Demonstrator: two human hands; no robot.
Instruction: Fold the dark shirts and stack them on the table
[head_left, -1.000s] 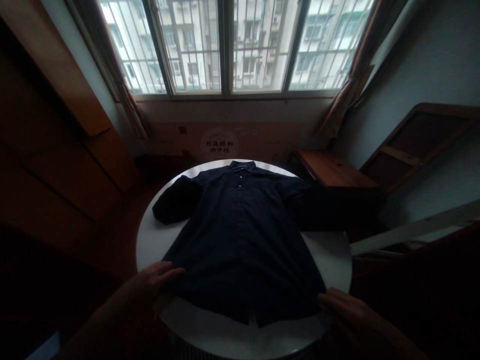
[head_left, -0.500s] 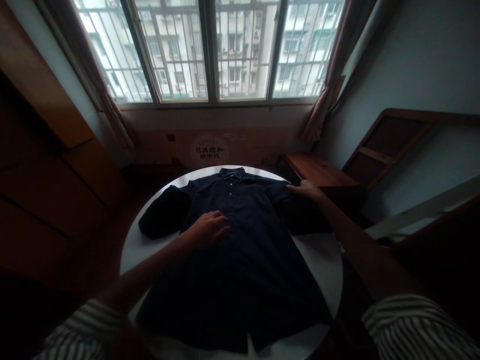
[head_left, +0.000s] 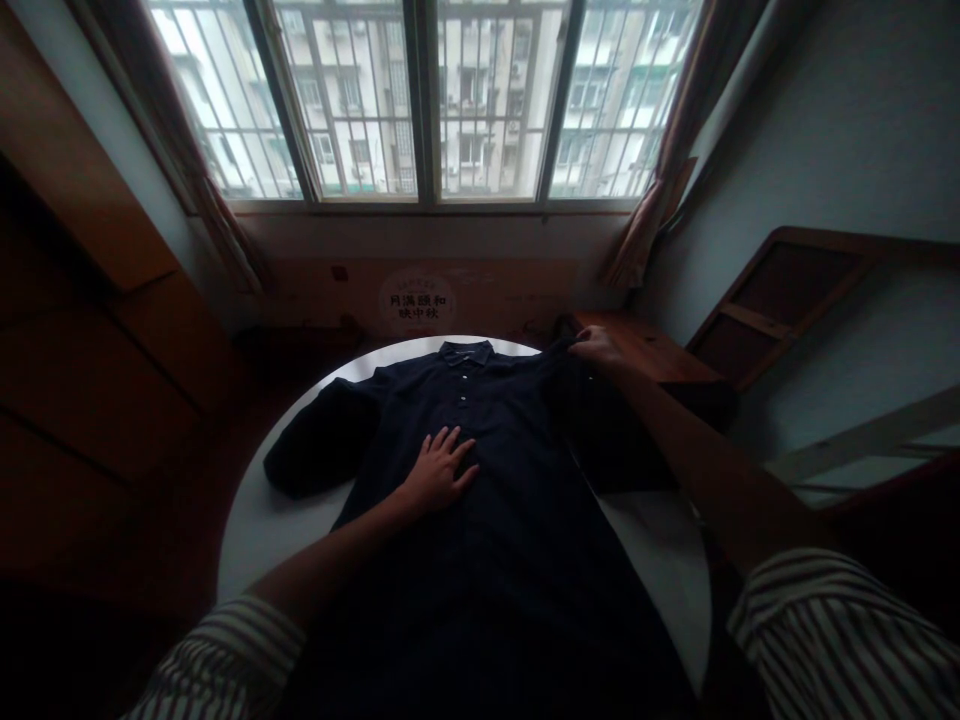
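Observation:
A dark navy button-front shirt [head_left: 480, 520] lies spread face up on a round white table [head_left: 262, 540], its collar [head_left: 465, 352] at the far side. My left hand [head_left: 439, 472] rests flat on the shirt's chest, fingers apart, holding nothing. At the far right shoulder, my right hand [head_left: 598, 350] pinches the cloth and raises a small fold of it. The shirt's left sleeve [head_left: 319, 440] lies bunched at the table's left edge. Its right sleeve [head_left: 630, 440] sits in deep shadow under my right forearm, and its lower hem is out of view.
A reddish wooden side table [head_left: 645, 350] stands just beyond the round table on the right. A printed board [head_left: 416, 300] lines the wall under the barred window [head_left: 427, 100]. A wooden frame [head_left: 780, 300] leans on the right wall, and a wardrobe [head_left: 75, 350] fills the left.
My left hand has moved down onto the chest and lies flatter. My right hand has moved from the sleeve seam toward the shoulder and lifted the cloth. The view has tipped slightly lower.

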